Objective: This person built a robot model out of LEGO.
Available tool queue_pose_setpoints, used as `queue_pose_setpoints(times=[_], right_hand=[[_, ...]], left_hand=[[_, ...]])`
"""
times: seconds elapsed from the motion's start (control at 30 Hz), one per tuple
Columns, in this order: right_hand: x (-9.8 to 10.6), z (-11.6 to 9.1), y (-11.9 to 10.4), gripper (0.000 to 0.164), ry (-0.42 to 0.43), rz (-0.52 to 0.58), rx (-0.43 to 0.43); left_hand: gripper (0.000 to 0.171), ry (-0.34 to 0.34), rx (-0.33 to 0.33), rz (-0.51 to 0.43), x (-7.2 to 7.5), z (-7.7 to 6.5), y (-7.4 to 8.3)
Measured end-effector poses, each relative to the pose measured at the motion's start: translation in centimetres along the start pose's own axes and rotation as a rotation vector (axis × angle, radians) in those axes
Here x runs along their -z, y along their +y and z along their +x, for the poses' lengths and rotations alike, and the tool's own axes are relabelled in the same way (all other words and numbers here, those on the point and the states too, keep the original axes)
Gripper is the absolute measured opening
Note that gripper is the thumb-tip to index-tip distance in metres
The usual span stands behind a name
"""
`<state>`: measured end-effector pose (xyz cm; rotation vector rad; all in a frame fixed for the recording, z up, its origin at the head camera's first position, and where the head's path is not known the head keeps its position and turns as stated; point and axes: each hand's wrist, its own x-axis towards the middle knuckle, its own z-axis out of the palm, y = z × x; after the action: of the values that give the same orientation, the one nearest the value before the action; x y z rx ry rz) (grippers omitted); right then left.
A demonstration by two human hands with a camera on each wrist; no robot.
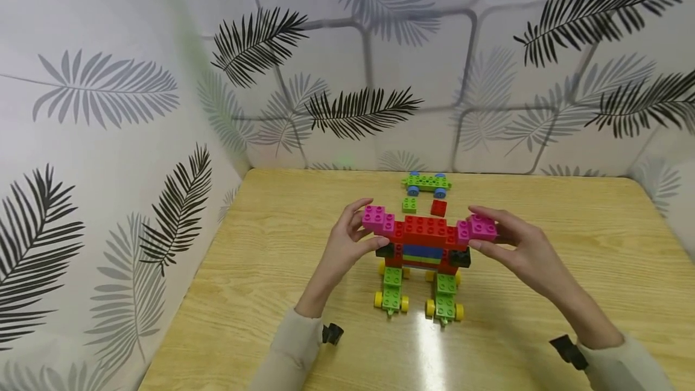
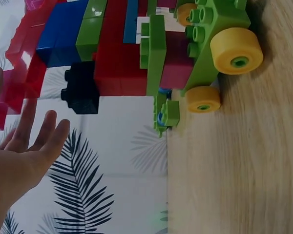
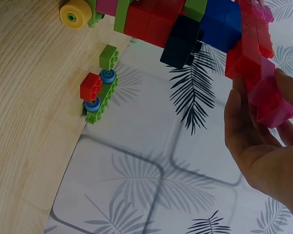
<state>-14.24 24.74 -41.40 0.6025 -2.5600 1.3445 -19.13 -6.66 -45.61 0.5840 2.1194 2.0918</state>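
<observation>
A figure of toy building bricks stands upright on the table, with a red top row (image 1: 426,228), a blue brick (image 2: 63,31) below it and a black brick (image 3: 181,41) jutting from each side. Two green wheeled bases (image 1: 445,305) with yellow wheels carry it. Pink bricks step outward from both ends of the red row. At the left pink bricks (image 1: 374,217), my left hand (image 1: 344,246) holds them between thumb and fingers. My right hand (image 1: 523,249) pinches the right pink bricks (image 1: 482,227), thumb below and forefinger above; its grip shows in the right wrist view.
Behind the figure, a green wheeled base (image 1: 426,183) with blue wheels lies near the table's back edge. A loose green brick (image 1: 409,205) and a loose red brick (image 1: 438,207) lie in front of it. Leaf-patterned sheeting (image 1: 347,65) hangs behind the wooden table (image 1: 260,258).
</observation>
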Motion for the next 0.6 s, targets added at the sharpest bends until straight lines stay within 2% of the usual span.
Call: queue_pose_setpoints(times=[0.17, 0.37, 0.5, 0.6], right_hand=[[-0.1, 0.1, -0.1, 0.057, -0.003, -0.009, -0.01], [-0.1, 0.3, -0.1, 0.057, -0.012, -0.022, -0.011], [0.4, 0.6, 0.2, 0.055, -0.059, -0.006, 0.001], [1.3, 1.3, 0.8, 0.048, -0.088, 0.026, 0.009]], left_hand=[[0.069, -0.046, 0.033, 0.0, -0.4, 0.5, -0.4], [0.053, -0.09, 0.071, -0.002, -0.7, 0.9, -1.0], [0.048, -0.09, 0.11, 0.001, -0.9, 0.9, -1.3], [0.047, -0.086, 0.108, 0.004, -0.8, 0.9, -1.3]])
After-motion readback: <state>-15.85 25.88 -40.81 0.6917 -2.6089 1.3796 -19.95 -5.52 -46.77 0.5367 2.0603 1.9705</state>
